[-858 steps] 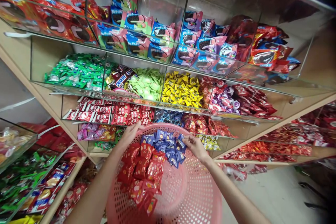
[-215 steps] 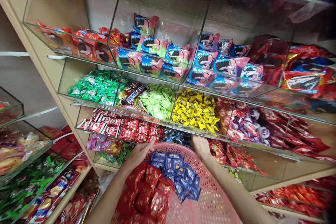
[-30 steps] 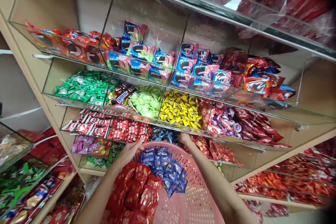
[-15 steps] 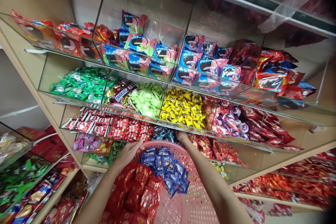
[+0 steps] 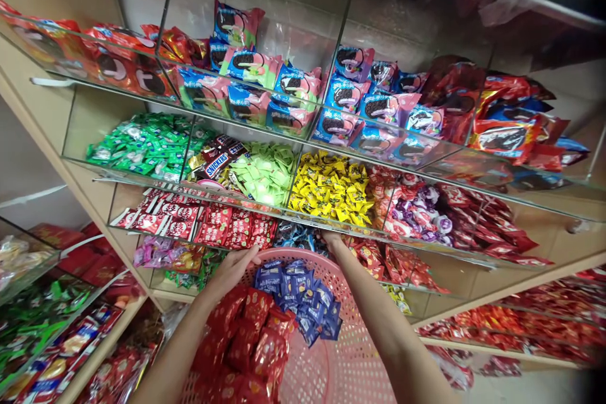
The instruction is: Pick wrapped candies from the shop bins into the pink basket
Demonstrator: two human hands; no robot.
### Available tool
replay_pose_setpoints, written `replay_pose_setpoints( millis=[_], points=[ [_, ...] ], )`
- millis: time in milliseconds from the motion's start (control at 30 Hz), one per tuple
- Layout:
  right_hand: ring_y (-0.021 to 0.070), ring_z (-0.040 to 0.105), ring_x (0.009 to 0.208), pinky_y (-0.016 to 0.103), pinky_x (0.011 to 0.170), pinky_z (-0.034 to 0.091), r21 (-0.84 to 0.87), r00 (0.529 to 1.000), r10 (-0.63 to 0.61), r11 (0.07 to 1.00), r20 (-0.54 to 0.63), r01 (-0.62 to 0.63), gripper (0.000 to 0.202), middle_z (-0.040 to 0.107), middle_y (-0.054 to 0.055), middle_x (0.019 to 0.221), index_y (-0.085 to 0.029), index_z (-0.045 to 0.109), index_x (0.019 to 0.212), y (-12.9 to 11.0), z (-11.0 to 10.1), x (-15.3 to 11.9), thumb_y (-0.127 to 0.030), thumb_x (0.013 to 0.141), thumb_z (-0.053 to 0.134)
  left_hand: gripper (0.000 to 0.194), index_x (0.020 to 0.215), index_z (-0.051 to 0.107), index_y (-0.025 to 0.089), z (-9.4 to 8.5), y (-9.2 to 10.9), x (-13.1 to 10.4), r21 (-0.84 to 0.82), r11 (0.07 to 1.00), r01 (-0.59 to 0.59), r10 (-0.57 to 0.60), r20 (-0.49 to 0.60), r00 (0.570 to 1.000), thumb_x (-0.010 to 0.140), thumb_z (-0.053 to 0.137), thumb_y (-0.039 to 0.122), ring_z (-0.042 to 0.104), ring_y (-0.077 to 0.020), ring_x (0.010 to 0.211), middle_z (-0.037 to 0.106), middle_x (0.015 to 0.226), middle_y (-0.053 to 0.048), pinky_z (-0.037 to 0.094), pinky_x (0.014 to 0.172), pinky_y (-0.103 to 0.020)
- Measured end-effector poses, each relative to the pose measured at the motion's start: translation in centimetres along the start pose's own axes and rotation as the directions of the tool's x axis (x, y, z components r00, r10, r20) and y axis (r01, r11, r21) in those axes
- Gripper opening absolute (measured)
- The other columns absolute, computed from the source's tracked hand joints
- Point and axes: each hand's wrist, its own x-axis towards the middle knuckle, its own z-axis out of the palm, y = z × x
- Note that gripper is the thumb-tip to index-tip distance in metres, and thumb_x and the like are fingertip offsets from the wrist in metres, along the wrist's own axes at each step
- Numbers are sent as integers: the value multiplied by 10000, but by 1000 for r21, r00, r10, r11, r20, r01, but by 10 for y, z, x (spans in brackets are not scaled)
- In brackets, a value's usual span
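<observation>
Holding a pink basket (image 5: pixel 331 270), cut off below, by the rim in left hand (image 5: pixel 235 268), with blue packets (image 5: pixel 303 303) and red packets (image 5: pixel 260 334) inside, and with right hand (image 5: pixel 332 242) half hidden under a glass shelf (image 5: pixel 303 219), too covered to tell wide grip from narrow.

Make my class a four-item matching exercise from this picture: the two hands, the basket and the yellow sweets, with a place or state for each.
Column one
1. left hand
2. right hand
3. pink basket
4. yellow sweets

Column two
A. bears red packets and blue packets
B. fingers hidden from view
C. shelved just right of the light green sweets, as pictured
D. on the basket's rim

Right pairs: 1-D, 2-B, 3-A, 4-C
</observation>
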Motion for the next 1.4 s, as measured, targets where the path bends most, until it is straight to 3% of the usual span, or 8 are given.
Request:
replay_pose_setpoints(
  millis=[133,333,567,700,833,1000,1200,1400],
  points=[
    [153,633,634,258,552,523,247,994,107,963,-2,-103,300,652,98,788,-118,560,982,4,-6,-18,-309,894,347,503,695,696,202,0,0,0,11,1000,2,-2,-9,1000,761,399,603,600,-250,952,719,869,-23,380,907,-307],
    [185,664,744,270,661,546,515,986,141,854,-89,-76,201,673,125,831,-138,515,865,5,-35,-66,-267,820,368,490,696,693,191,-1,-2,1,-17,1000,-14,15,16,1000,769,414,587,599,-242,940,716,865,-33,366,917,-307],
    [180,661,700,296,678,545,917,958,278,396,-74,-44,188,653,15,663,-179,498,715,6,-71,-142,-293,659,636,495,681,691,193,-1,-4,3,-23,1000,-5,5,17,1000,753,430,608,600,-236,939,715,874,-33,361,926,-300],
    [152,662,733,220,667,538,975,943,311,145,119,-171,230,642,-17,657,-165,541,676,-7,-75,-178,-268,593,728,493,679,697,190,-1,-2,2,-3,1000,-20,20,31,999,760,429,596,600,-237,946,716,868,-33,357,931,-299],
    [142,656,819,194,738,523,942,929,158,-7,334,-337,205,675,19,737,-150,568,669,-39,-67,-192,-230,600,744,451,722,713,192,-2,-3,-1,-7,998,-56,57,80,995,756,462,564,599,-239,957,715,905,-31,374,917,-302],
    [133,659,800,191,725,524,904,905,45,-86,423,-419,233,693,39,761,-139,575,702,-87,-41,-188,-218,586,761,425,768,718,187,-2,-4,-4,-68,994,-90,99,139,985,773,460,525,589,-234,966,700,972,-38,395,894,-311],
    [133,664,726,187,671,531,897,894,106,-139,434,-419,339,687,27,682,-135,560,673,-121,-10,-186,-255,480,811,367,768,691,178,-9,-10,-3,-3,987,-162,160,176,971,747,504,494,560,-223,915,679,854,-23,418,806,-291],
    [141,663,625,197,574,534,917,905,157,-3,395,-399,411,666,21,634,-135,543,705,-118,-1,-183,-371,483,797,368,747,650,162,-14,-13,-1,-13,977,-213,209,260,943,747,490,494,547,-188,829,636,789,-11,424,760,-269]
  ],
)
